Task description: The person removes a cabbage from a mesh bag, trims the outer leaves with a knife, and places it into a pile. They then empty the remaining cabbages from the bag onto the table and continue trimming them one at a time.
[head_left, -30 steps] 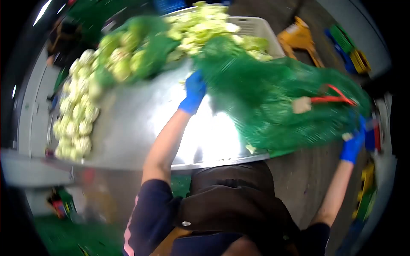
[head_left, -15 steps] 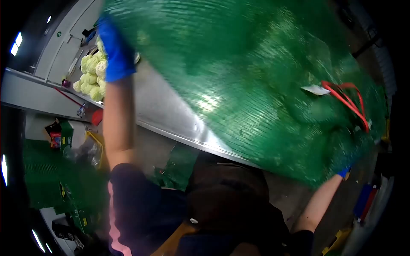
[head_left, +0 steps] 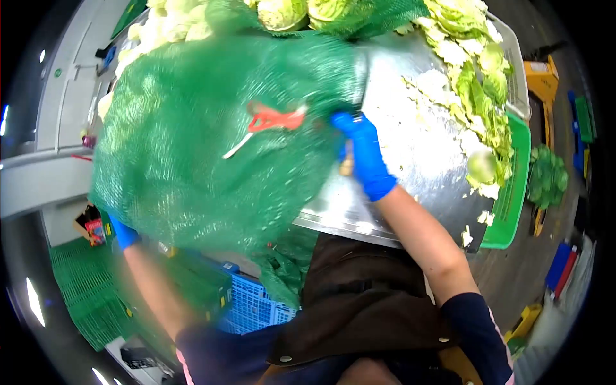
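A large green mesh bag (head_left: 192, 173), blurred by motion, spreads over the left part of the metal table (head_left: 401, 173). Red string (head_left: 276, 119) and a white tag lie across the mesh. My left hand (head_left: 124, 234), blue-gloved, is at the bag's lower left corner, its fingers hidden by the mesh. At the bag's right edge my right hand (head_left: 364, 151), also gloved, is closed, and a tan handle end (head_left: 346, 160) pokes out below the fist. Beyond the bag, cabbages (head_left: 282, 14) sit in another green net (head_left: 378, 18).
Pale cabbages (head_left: 170, 25) are piled at the far left. Loose leaves (head_left: 478, 96) cover the table's right side, beside a green crate (head_left: 515, 192). A blue crate (head_left: 250, 305) stands below the table at left. A yellow pallet truck (head_left: 540, 77) is at right.
The mesh bag has swung down and left off the right part of the table. My left hand has dropped from upper left to lower left; my right hand has come up over the table.
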Demonstrator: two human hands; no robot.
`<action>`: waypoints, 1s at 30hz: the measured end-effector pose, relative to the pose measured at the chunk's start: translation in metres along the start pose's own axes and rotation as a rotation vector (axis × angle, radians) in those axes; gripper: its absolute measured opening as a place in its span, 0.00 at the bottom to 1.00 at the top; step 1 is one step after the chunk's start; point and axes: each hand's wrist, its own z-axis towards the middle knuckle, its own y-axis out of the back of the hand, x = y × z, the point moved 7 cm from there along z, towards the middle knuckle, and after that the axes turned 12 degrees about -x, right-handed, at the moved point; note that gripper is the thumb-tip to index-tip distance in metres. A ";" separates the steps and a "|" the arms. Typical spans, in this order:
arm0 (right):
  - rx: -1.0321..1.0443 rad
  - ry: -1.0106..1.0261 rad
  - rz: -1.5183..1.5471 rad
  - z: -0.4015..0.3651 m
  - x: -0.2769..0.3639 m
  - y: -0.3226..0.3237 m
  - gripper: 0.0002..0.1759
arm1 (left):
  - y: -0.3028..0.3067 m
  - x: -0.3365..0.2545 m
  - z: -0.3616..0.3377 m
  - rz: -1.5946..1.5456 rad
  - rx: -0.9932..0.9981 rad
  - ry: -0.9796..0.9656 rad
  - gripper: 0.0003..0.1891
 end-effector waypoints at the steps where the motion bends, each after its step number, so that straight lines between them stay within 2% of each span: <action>1: 0.020 0.017 0.011 -0.005 -0.009 -0.021 0.18 | 0.009 0.013 0.004 0.005 0.002 0.048 0.21; 2: 0.043 0.033 0.019 -0.010 -0.017 -0.035 0.20 | 0.018 0.022 0.004 0.010 -0.002 0.073 0.21; 4: 0.091 0.018 -0.214 -0.017 -0.039 -0.048 0.25 | 0.027 0.033 0.005 0.011 0.007 0.037 0.22; 5: 0.115 0.010 -0.225 -0.017 -0.056 -0.054 0.29 | 0.030 0.035 0.014 0.010 0.054 -0.094 0.23; 8: 0.319 0.263 -0.519 -0.027 -0.076 -0.072 0.32 | -0.011 0.017 -0.026 -0.156 -0.057 -0.174 0.24; 9: 0.403 0.310 -0.774 -0.031 -0.082 -0.077 0.36 | -0.034 0.042 -0.014 -0.290 0.015 0.086 0.24; 10: 0.461 0.278 -0.877 -0.034 -0.092 -0.078 0.37 | -0.046 0.079 0.005 -0.115 0.066 -0.003 0.24; 12: 0.562 0.212 -1.078 -0.038 -0.115 -0.075 0.38 | -0.102 0.156 0.012 -0.061 0.307 0.161 0.25; 15: 0.593 0.246 -1.048 -0.051 -0.132 -0.044 0.39 | -0.173 0.196 -0.067 1.364 0.270 -0.374 0.33; 16: 0.588 0.271 -1.058 -0.053 -0.133 -0.032 0.40 | -0.175 0.235 -0.057 1.253 0.152 -0.652 0.35; 18: 0.523 0.176 -0.942 -0.055 -0.131 0.002 0.38 | -0.178 0.272 -0.052 1.461 -0.040 -0.426 0.37; 20: 0.434 0.123 -0.850 -0.057 -0.117 0.037 0.38 | -0.184 0.296 -0.050 1.625 -0.077 -0.565 0.40; 21: 0.349 0.219 -0.856 -0.059 -0.118 0.057 0.36 | -0.200 0.263 -0.082 1.392 -0.116 -0.520 0.35; 22: 0.323 0.049 -0.684 -0.066 -0.119 0.076 0.35 | -0.224 0.212 -0.130 1.160 -0.139 -0.475 0.30; 24: 0.311 0.053 -0.652 -0.080 -0.102 0.107 0.34 | -0.271 0.172 -0.181 0.886 -0.107 -0.667 0.28; 25: 0.284 0.125 -0.699 -0.085 -0.090 0.127 0.34 | -0.297 0.170 -0.197 0.908 -0.039 -0.867 0.28; 27: 0.236 0.261 -0.787 -0.102 -0.067 0.167 0.33 | -0.352 0.113 -0.262 0.491 0.062 -0.646 0.30; 28: 0.193 0.234 -0.770 -0.111 -0.057 0.190 0.32 | -0.390 0.130 -0.265 0.795 0.098 -1.065 0.32; 29: 0.149 0.210 -0.752 -0.120 -0.047 0.214 0.31 | -0.426 0.077 -0.321 0.521 0.205 -0.979 0.31; 30: 0.104 0.188 -0.739 -0.128 -0.035 0.237 0.31 | -0.463 0.086 -0.332 0.541 0.324 -0.825 0.30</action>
